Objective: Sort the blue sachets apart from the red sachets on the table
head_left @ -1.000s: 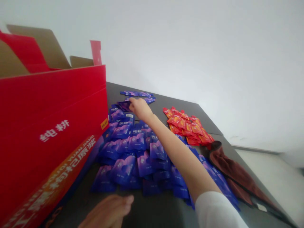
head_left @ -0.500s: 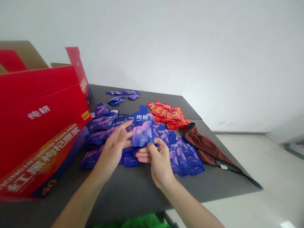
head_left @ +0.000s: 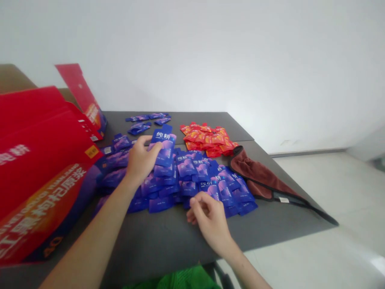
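Note:
My left hand [head_left: 141, 158] grips a blue-purple pouch [head_left: 165, 149] with white lettering, thumb across its front, held upright over the pile. Whether another pouch sits behind it, I cannot tell. Below it spreads a heap of like blue pouches [head_left: 188, 188], overlapping one another on the dark grey table. My right hand [head_left: 210, 218] hovers at the near edge of that heap, fingers curled in toward the thumb, and nothing shows in them.
A large red carton [head_left: 42, 148] with raised flaps stands at the left, another red box [head_left: 87, 104] behind it. Red-orange pouches [head_left: 207, 138] lie beyond the blue heap, a few blue pouches [head_left: 140, 127] farther back. A brown cloth item [head_left: 260, 174] with black straps lies right on the table [head_left: 168, 237].
My right hand has let go of the pouch and drawn down and right. The left hand has carried the pouch up and left. The view has shifted a little.

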{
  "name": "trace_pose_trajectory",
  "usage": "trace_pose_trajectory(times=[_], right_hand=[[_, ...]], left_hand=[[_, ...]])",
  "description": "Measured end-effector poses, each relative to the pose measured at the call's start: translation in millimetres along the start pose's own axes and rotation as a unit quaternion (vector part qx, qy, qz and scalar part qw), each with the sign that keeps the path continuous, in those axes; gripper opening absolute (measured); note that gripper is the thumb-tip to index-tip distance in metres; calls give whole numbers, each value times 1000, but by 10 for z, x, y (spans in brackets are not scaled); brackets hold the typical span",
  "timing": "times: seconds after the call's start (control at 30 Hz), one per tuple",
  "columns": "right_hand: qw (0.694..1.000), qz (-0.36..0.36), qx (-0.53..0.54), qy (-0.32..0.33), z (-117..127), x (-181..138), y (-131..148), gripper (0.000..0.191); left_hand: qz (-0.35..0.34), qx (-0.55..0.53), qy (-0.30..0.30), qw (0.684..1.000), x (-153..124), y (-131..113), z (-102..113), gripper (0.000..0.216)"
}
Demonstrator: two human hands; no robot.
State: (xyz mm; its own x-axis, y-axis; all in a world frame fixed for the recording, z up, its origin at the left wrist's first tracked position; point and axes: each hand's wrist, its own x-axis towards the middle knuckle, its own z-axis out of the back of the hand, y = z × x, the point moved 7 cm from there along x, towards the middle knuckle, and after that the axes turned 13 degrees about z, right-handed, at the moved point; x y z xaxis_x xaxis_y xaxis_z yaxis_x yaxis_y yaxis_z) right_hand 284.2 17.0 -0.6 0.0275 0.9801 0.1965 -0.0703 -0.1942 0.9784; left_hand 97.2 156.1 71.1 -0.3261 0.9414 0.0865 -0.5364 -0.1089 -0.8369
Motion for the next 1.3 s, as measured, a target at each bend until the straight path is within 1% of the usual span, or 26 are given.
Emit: trace_pose_trajectory(times=[0.1, 0.17, 0.23, 0.33, 0.4, 0.5, 0.57, 0.6, 0.63, 0.7, 0.77, 0.83, 0.9, 1.0, 1.13, 1.2, 1.23, 1.3], right_hand=[[998, -2, -29, -61, 340, -112, -10, 43], [995, -3, -46, -89, 517, -164, -6, 43], [992, 1, -69, -107, 651, -197, 7, 43], [988, 0, -95, -122, 780, -228, 8, 41], [986, 1, -110, -128, 831, -235, 11, 41], [983, 9, -126, -133, 854, -223, 30, 41], [981, 15, -132, -145, 862, -208, 48, 41], [979, 18, -133, -151, 865, -200, 55, 41], [979, 20, -132, -157, 866, -190, 60, 41], [978, 23, -127, -162, 864, -169, 63, 41], [978, 31, -126, -165, 866, -152, 67, 41], [975, 45, -131, -172, 878, -144, 83, 41], [974, 56, -137, -174, 884, -140, 98, 40], [973, 64, -143, -169, 871, -130, 112, 39], [969, 90, -163, -165, 820, -103, 159, 35], [961, 116, -187, -165, 800, -85, 217, 32], [956, 133, -201, -167, 797, -74, 259, 29], [943, 175, -225, -171, 809, -48, 367, 26]], left_hand=[[-24, 130, -1, 991, -127, -68, -241, 41], [-33, 222, 13, 974, -272, -64, -409, 44], [-44, 293, 21, 955, -418, -59, -509, 50], [-76, 351, 11, 933, -571, -98, -495, 56], [-124, 377, -6, 918, -620, -159, -425, 55], [-203, 385, -28, 900, -608, -238, -318, 57], [-248, 365, -26, 897, -556, -272, -293, 57], [-271, 356, -17, 894, -530, -283, -310, 57], [-293, 353, 4, 888, -509, -282, -362, 57], [-322, 365, 75, 870, -488, -227, -541, 59], [-324, 389, 147, 850, -490, -110, -752, 59], [-309, 404, 185, 841, -494, 20, -921, 57], [-285, 411, 187, 846, -481, 127, -1027, 56], [-246, 411, 168, 861, -457, 218, -1109, 58], [-224, 389, 146, 882, -496, 191, -1127, 61], [-231, 370, 132, 890, -523, 114, -1043, 61], [-240, 354, 123, 895, -516, 60, -961, 61], [-256, 315, 94, 909, -403, -60, -704, 58]])
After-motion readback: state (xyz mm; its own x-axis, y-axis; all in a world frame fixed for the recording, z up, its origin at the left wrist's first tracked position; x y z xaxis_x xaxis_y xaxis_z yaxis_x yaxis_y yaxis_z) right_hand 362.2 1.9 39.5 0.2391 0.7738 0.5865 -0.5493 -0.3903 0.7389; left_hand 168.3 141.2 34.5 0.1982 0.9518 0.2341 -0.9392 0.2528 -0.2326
